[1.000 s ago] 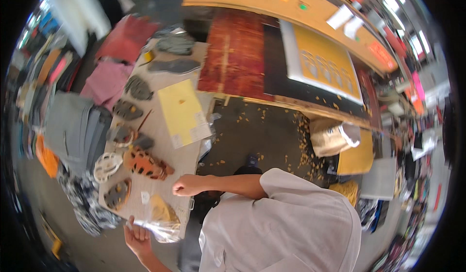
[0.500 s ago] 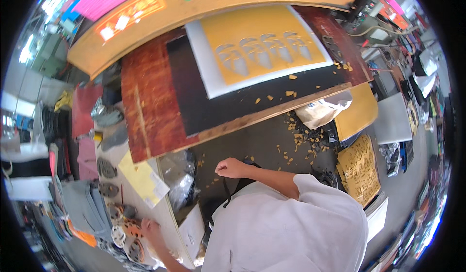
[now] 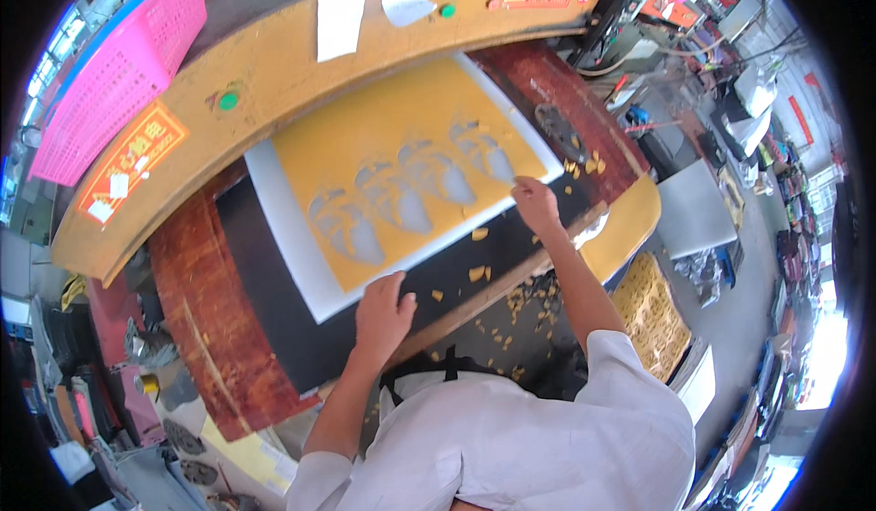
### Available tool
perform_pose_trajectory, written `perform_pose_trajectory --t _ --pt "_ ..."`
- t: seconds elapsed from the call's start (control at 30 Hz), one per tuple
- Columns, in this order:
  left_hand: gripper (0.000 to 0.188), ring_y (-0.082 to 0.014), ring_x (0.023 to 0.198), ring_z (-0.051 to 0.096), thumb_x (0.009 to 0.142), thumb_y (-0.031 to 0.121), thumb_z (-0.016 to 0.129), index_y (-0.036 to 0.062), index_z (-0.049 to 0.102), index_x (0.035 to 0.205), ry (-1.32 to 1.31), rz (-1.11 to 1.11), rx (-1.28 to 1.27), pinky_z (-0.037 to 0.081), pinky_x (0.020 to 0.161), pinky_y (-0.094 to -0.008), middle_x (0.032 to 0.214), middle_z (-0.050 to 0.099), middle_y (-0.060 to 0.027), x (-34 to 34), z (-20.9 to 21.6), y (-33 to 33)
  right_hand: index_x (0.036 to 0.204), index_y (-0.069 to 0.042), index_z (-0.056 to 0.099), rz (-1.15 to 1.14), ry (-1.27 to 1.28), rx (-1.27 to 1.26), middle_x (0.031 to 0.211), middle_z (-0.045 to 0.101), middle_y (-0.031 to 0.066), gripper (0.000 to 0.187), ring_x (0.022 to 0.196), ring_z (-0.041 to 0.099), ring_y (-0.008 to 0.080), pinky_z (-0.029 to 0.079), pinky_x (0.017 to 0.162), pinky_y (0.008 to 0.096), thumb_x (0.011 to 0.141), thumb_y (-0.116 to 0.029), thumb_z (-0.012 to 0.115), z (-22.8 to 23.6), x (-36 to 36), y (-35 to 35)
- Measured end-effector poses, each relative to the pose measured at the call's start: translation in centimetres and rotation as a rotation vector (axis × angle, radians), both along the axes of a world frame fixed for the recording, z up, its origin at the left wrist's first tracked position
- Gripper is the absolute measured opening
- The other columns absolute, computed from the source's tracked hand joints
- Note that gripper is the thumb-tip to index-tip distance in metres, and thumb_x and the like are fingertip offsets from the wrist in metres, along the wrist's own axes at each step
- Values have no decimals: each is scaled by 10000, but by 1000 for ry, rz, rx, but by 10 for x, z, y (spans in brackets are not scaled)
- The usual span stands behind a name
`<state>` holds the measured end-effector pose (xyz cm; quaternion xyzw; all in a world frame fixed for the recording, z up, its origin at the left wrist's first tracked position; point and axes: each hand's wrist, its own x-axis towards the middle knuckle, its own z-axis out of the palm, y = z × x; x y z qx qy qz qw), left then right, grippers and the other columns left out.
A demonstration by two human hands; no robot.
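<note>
A: Why both hands on the yellow sheet?
B: It lies flat on the black cutting bed; left hand pins its near edge, fingers spread, right hand pinches the corner

Light: bright, even daylight around you.
Glare: blown-out right rim.
Edges: your straight lines bend; corners black.

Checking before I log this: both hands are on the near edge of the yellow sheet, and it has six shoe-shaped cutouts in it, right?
Not quite: the head view shows four shoe-shaped cutouts, not six. The left hand and right hand are indeed on the near edge of the yellow sheet.
</note>
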<state>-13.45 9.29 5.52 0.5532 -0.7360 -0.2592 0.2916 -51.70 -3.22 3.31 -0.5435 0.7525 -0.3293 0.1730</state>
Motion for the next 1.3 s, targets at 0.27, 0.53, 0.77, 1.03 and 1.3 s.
perform_pose_trajectory --t 0.27,0.53,0.77,1.03,1.3 --pt "604 -403 1168 633 819 155 833 -11 566 1336 14 -336 -156 521 992 -474 1254 668 -205 -146 0 -113 1181 -41 729 -1 407 537 957 744 161 583 874 736 380 594 791 487 843 -511 802 -5 -105 -112" --pt "815 -394 1009 676 858 240 791 -40 431 1534 -159 -215 -226 547 837 -467 1125 689 -221 -226 39 -115 1150 -19 709 477 -1035 557 947 693 1 228 786 617 88 524 720 276 978 -167 702 76 -93 -20" --pt "606 -375 790 698 962 210 669 50 522 1528 299 -533 455 548 744 -452 880 706 -229 -260 113 22 1419 10 587 467 -1608 744 1279 717 130 574 1097 718 249 612 886 404 1071 -447 569 27 -150 -91" --pt "351 -212 673 496 1107 296 545 13 556 900 1078 -831 582 436 665 -367 723 550 -109 -300 152 78 1260 14 630 409 -1140 707 1217 690 139 352 1100 673 239 533 971 378 1037 -255 587 65 -221 -102" --pt "541 -311 1150 710 997 26 624 103 570 1530 1359 -866 -20 523 956 -398 1286 739 -169 -292 154 198 1050 11 661 1061 387 -368 1045 687 144 234 966 660 235 512 867 371 986 -198 579 407 -61 65"
